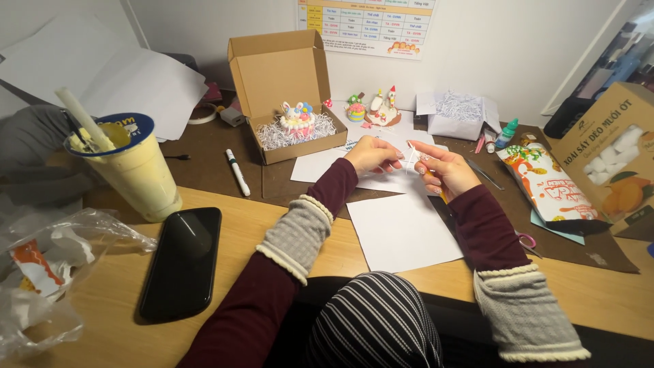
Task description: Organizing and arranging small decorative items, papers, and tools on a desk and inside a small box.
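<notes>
My left hand (372, 155) and my right hand (446, 168) meet above the desk, pinching a small white scrap of paper (411, 154) between their fingertips. A yellow pencil-like stick (441, 194) pokes out under my right hand. Below the hands lies a white paper sheet (402, 230). Behind them stands an open cardboard box (286, 88) with shredded paper and a small colourful rabbit figurine (297, 117) inside.
A yellow drink cup with a straw (133, 163) stands at left, a black phone (182, 260) and a plastic bag (48, 272) near it. A white marker (238, 172) lies by the box. Clay figurines (377, 109), snack bags (548, 184) and a glue bottle (507, 133) sit at right.
</notes>
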